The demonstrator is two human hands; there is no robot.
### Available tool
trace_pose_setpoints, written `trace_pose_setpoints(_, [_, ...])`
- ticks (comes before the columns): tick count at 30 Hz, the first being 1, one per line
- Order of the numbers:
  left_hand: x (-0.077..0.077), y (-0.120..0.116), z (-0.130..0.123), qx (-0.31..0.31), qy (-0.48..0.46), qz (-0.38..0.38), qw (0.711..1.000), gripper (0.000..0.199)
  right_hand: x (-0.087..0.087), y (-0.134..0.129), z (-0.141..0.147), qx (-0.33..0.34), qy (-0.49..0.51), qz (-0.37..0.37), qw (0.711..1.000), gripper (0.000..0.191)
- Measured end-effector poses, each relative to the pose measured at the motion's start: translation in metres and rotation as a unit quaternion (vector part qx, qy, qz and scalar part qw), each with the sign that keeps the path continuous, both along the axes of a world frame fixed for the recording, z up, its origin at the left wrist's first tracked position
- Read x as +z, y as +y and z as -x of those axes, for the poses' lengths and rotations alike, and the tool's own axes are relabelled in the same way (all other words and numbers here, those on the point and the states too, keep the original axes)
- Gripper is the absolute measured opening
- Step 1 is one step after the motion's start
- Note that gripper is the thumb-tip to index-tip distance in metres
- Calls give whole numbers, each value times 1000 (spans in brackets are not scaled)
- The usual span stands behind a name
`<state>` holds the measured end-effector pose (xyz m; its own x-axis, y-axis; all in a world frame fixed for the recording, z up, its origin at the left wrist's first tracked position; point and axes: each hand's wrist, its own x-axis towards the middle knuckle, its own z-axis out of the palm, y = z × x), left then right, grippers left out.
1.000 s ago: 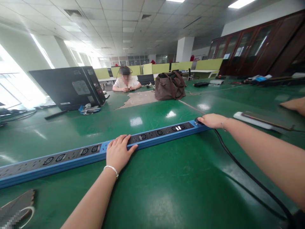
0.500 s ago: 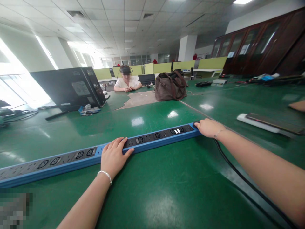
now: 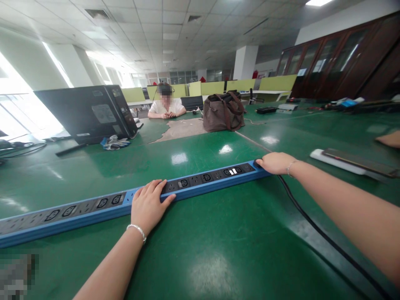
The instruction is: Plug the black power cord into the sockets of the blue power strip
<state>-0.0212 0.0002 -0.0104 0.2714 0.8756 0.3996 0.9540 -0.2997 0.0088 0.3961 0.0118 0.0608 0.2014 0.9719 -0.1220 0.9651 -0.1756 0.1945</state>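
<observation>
A long blue power strip with a row of black sockets lies slantwise across the green table. My left hand is laid over its middle, fingers across the top and thumb along the near side, holding it. At the strip's right end, my right hand is closed around the tip, by a small black fitting; its lower fingers are hidden. A black cable comes out from under that hand and runs down past my right forearm.
A computer tower with gloves beside it stands left. A brown bag sits beyond the strip. Across the table sits a person. A white-edged flat object lies right, near another person's arm.
My right hand has shifted slightly to the right at the strip's end, and the cable by it has moved a little. My left hand keeps its place on the strip.
</observation>
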Motion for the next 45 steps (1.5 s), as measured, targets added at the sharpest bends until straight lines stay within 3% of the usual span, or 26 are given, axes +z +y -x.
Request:
trace_pose_setpoints(3, [-1, 0, 0, -4, -4, -5, 1000, 54, 5, -6, -2, -15, -27, 42, 999, 57])
trace_pose_setpoints(9, [-2, 0, 1, -9, -8, -12, 1000, 53, 9, -6, -4, -11, -1, 55, 998, 56])
trace_pose_setpoints(15, [-1, 0, 0, -6, -5, -8, 1000, 54, 1, -4, 13, -53, -19, 43, 997, 53])
trace_pose_setpoints(21, [-1, 0, 0, -6, 3, -11, 1000, 55, -15, -19, 10, -15, -20, -26, 999, 51])
trace_pose_setpoints(25, [-1, 0, 0, -11, 2, -15, 1000, 56, -18, -19, 11, -60, 53, -57, 995, 52])
trace_pose_setpoints(31, [-2, 0, 1, -15, -1, -18, 1000, 56, -2, -14, -3, -120, 192, -70, 972, 44])
trace_pose_setpoints(34, [-2, 1, 1, -14, -6, -14, 1000, 56, 2, -25, -20, -140, 294, -97, 940, 52])
trace_pose_setpoints(36, [-2, 1, 1, -15, -7, -13, 1000, 57, 2, -34, -28, -182, 422, -129, 879, 47])
trace_pose_setpoints(38, [-2, 1, 2, -17, -8, -14, 1000, 57, 3, -39, -27, -196, 485, -145, 840, 41])
trace_pose_setpoints(40, [-3, 2, 2, -18, -9, -16, 1000, 58, 5, -40, -18, -179, 465, -140, 856, 39])
trace_pose_setpoints(45, [-3, 2, 2, -21, -13, -12, 1000, 58, 12, -29, 17, -108, 197, -49, 973, 49])
